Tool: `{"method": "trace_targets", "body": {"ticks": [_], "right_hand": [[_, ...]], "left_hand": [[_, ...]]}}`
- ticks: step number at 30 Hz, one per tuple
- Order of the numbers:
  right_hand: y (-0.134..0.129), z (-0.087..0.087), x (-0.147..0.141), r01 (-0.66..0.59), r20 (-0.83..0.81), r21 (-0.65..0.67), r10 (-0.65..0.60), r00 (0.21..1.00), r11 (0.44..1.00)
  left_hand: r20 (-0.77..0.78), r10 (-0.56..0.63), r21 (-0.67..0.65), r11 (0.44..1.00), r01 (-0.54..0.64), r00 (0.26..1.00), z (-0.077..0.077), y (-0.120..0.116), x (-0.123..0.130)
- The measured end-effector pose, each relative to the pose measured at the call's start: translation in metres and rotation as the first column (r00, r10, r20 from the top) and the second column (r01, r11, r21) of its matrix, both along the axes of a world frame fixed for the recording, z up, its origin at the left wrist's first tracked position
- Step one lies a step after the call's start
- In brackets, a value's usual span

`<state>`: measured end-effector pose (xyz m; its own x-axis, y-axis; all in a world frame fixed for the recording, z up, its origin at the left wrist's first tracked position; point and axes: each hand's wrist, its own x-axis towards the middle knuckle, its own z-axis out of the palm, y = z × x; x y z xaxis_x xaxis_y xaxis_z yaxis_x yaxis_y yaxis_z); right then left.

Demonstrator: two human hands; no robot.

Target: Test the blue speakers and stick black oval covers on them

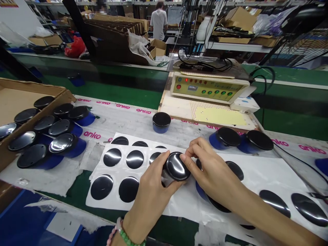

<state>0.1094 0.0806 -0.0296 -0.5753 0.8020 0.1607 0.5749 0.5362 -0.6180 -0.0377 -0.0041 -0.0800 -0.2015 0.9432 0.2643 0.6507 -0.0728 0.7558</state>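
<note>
My left hand (151, 186) curls its thumb and fingers around a small round piece with a glossy black top (178, 166), held tilted above the white sheets. The fingers of my right hand (208, 167) are bent and pinch at the right upper edge of that top. Underneath lies a white sheet of black round stickers (112, 157), several in rows. To the right a second sheet (279, 171) carries more black discs. Partly hidden under my right hand and forearm is a blue round unit with a black top (201, 191).
A blue black-topped unit (161, 123) stands behind the hands, with two more (227, 138) to the right. Several similar units (68, 145) gather by a cardboard box (38, 85) at left. A control box with buttons (208, 89) sits behind. A person (159, 24) is in the background.
</note>
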Motion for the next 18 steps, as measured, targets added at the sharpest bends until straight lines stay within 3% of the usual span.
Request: {"method": "trace_targets", "body": {"ticks": [18], "right_hand": [[-0.0006,0.0022,0.0008,-0.084,0.020,0.017,0.083,0.996,0.996]], "left_hand": [[-0.012,0.022,-0.072,0.997,-0.023,1.000,-0.0005,-0.0044,0.0024]]}}
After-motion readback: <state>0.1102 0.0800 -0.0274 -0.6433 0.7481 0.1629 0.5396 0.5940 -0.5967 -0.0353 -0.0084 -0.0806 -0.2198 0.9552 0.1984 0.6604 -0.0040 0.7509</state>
